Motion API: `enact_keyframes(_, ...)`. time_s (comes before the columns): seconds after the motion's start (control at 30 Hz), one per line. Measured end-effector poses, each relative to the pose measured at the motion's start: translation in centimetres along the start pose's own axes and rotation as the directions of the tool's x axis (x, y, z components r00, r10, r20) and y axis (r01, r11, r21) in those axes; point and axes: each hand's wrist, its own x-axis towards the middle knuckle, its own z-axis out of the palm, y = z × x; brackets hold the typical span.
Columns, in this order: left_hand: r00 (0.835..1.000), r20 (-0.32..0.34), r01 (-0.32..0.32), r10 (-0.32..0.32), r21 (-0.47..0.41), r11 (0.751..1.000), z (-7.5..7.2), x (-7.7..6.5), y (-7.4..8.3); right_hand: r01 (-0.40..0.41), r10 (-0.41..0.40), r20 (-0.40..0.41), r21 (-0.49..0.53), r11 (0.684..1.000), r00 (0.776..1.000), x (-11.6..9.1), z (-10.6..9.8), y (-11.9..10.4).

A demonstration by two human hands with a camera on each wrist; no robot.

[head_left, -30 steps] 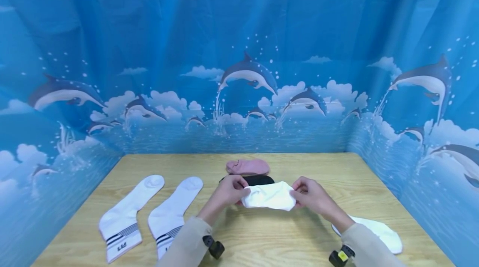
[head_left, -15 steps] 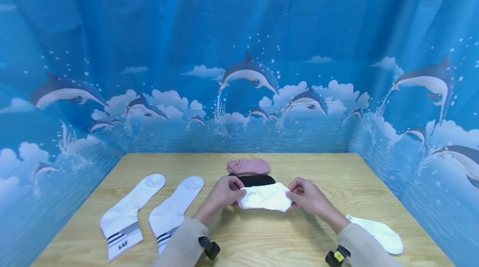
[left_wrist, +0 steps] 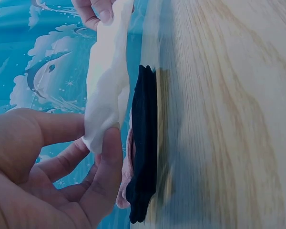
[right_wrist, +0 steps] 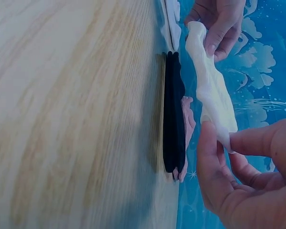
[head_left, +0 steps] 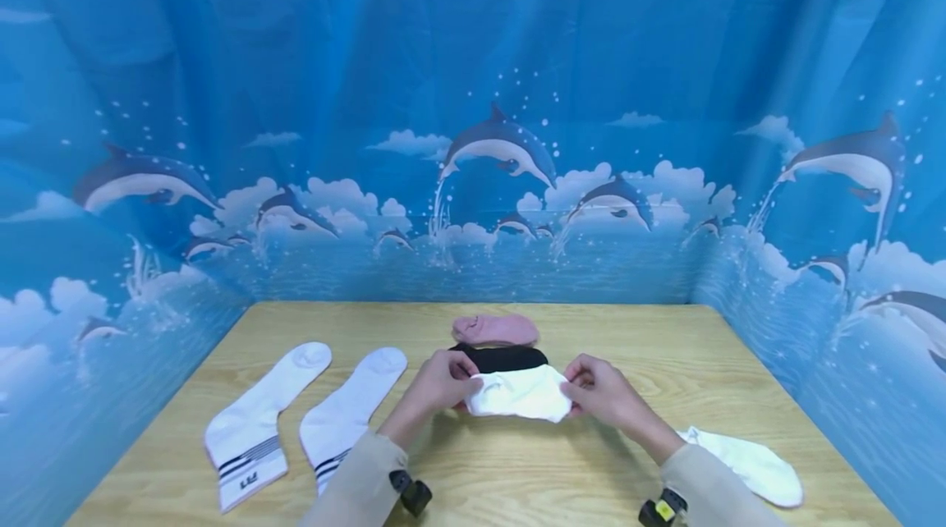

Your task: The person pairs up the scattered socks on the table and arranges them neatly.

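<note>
White sock (head_left: pixel 520 392), short and apparently folded, is held above the table (head_left: pixel 510 478), spread lengthwise between two hands. The left hand (head_left: pixel 442 383) pinches one end between thumb and fingers; the right hand (head_left: pixel 604 394) pinches the opposite end likewise. Both grips are narrow. The wrist views show the fabric off the surface and apart from the black sock (head_left: pixel 506 359).

Step in hand, as judged: straightening the fabric. Pinch the outer edges only. Apply light, equal tension, since knit material is likely to stretch and spring back. Hold both ends at one height. Smooth the creases near the left hand before release. Excess pull could draw a fold apart.

Count, working outward:
- Held white sock: one.
- Wrist units (head_left: pixel 411 494): two, one per wrist.
- Black sock: one bundle, just beyond the held sock; whether it contains a pair cannot be told.
- Pink sock (head_left: pixel 497 330): one bundle, just behind the black one; contact between them cannot be confirmed.
- Loose white sock (head_left: pixel 750 465): one, flat, beside the right sleeve (head_left: pixel 720 482), which hides part of it.
- Striped socks (head_left: pixel 269 408): two, flat, side by side, on the left.
</note>
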Motion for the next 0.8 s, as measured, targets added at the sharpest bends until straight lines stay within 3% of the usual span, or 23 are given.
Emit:
enact_keyframes(0.23, 1.0, 0.002, 0.007, -0.007, 0.001, 1.0, 0.06, -0.11, -0.19, -0.017, 0.017, -0.012, -0.009, 1.0, 1.0, -0.19, 0.15, 0.14)
enact_keyframes(0.57, 1.0, 0.014, -0.004, 0.005, -0.03, 1.0, 0.11, -0.36, -0.62, 0.031, -0.031, 0.021, 0.012, 0.999, 0.999, -0.22, 0.43, 0.76)
enact_keyframes(0.8, 1.0, 0.008, 0.028, -0.028, -0.035, 0.999, 0.14, -0.36, -0.89, 0.031, -0.031, 0.029, 0.025, 0.999, 0.999, -0.23, 0.66, 0.66)
